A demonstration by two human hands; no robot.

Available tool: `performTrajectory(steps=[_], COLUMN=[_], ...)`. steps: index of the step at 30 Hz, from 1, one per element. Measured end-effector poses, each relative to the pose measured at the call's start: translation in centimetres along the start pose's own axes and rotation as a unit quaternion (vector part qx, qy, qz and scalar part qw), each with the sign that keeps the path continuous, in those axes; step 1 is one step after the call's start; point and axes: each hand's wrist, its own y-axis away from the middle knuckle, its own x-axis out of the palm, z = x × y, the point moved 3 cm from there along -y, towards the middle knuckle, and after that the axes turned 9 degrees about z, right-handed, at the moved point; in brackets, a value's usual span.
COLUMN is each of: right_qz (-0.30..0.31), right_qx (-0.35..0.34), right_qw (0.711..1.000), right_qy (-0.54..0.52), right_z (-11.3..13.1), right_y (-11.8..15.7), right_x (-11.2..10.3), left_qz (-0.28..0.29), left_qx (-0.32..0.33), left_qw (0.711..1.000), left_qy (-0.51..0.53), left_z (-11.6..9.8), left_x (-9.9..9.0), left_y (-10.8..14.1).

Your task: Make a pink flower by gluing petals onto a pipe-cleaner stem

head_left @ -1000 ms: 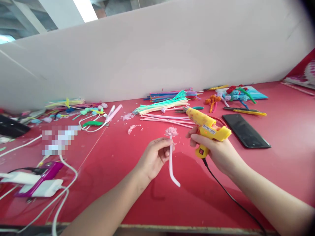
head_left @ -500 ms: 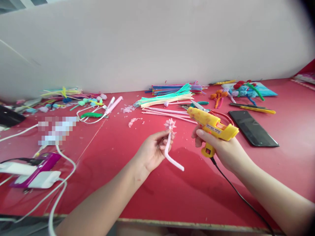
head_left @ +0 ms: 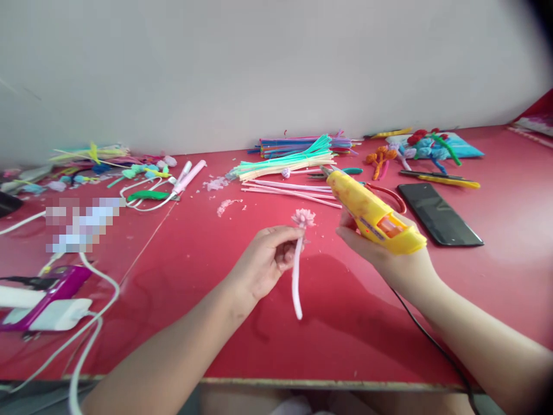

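Note:
Between thumb and fingers, my left hand [head_left: 276,251] pinches a pink pipe-cleaner flower [head_left: 303,218] just below its spiky head. Its fuzzy stem [head_left: 296,282] hangs down over the table, slightly curved. My right hand [head_left: 389,259] is wrapped round the handle of a yellow hot glue gun [head_left: 375,216], a pinkish-orange part showing in its top slot. The gun's nozzle points up and to the left, apart from the flower and above it to the right. A black cord runs from the gun down to the table's front edge.
Behind the hands lie pink pipe cleaners [head_left: 289,193] and green and cream bundles [head_left: 285,164]. A black phone [head_left: 439,214] rests at right, near finished pipe-cleaner flowers [head_left: 425,147]. At left are a pink hair straightener [head_left: 190,176], a purple-and-white power strip [head_left: 52,305] and loose white cables [head_left: 97,340].
The flower has turned in my left hand, its stem now hanging straighter down. My right hand has tilted the glue gun, bringing its top into view. The whole view has shifted slightly.

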Motion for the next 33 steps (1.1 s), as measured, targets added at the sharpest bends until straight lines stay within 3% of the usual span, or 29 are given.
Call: performTrajectory(steps=[4, 12, 21, 33], right_qz=[0.003, 0.032, 0.050, 0.054], right_qx=[-0.123, -0.189, -0.188, -0.118], right_qw=[0.990, 0.972, 0.974, 0.989], right_qy=[0.074, 0.135, 0.120, 0.070], right_z=[0.1, 0.4, 0.0, -0.2], right_y=[-0.1, -0.3, -0.3, -0.5], right_x=[0.3, 0.9, 1.0, 1.1], left_qz=[0.003, -0.010, 0.003, 0.032], left_qx=[0.011, -0.004, 0.000, 0.015], left_qw=[0.993, 0.979, 0.975, 0.981], left_qy=[-0.118, -0.206, -0.221, -0.193], left_z=[0.9, 1.2, 1.1, 1.0], left_x=[0.4, 1.0, 1.6, 1.6], left_y=[0.1, 0.4, 0.7, 0.7])
